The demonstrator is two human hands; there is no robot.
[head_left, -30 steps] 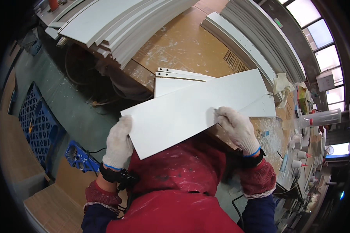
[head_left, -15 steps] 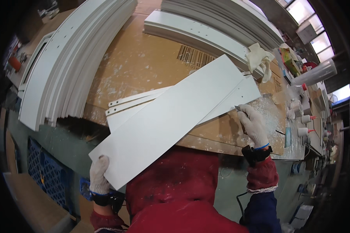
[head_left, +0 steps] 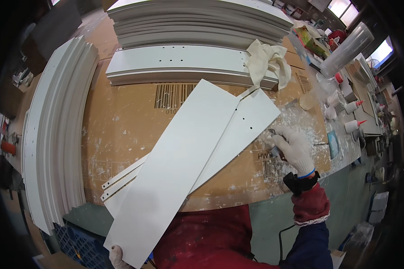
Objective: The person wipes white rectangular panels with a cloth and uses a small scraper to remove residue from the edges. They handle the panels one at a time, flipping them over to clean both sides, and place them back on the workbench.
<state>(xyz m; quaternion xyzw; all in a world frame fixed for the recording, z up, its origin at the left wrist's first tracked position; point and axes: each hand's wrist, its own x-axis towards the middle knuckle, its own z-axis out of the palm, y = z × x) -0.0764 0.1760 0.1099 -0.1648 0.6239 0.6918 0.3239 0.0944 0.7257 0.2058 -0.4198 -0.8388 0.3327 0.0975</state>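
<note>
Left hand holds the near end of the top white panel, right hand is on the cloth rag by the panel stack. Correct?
Not quite. In the head view the right hand rests on the cardboard-covered bench beside the lower white panel, gripping a small tool; the cloth rag lies untouched farther back. The left hand does hold the top white panel at its near end.

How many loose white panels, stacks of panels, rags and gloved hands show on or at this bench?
Loose white panels lying across the cardboard: 2
Stacks of white panels: 3
Crumpled rag: 1
Gloved hands: 2, left hand, right hand
Total: 8
</note>
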